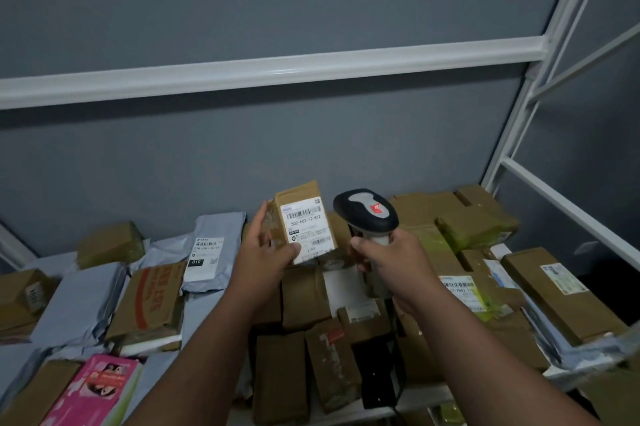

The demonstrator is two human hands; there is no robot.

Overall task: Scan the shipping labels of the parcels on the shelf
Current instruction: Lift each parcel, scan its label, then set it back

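Observation:
My left hand (265, 254) holds a small brown cardboard parcel (304, 204) upright above the pile, thumb on its front. Its white shipping label (306, 230) with barcodes faces me. My right hand (388, 261) grips the handle of a black and grey barcode scanner (365, 209), whose head sits just right of the parcel at the same height. A black cable (398, 387) hangs down from the scanner handle.
The shelf (408, 394) is packed with brown cartons (287, 370), grey poly mailers (214, 245) and a pink box (100, 387) at the front left. White shelf rails (277, 74) cross above, with an upright frame (519, 114) at the right against a grey wall.

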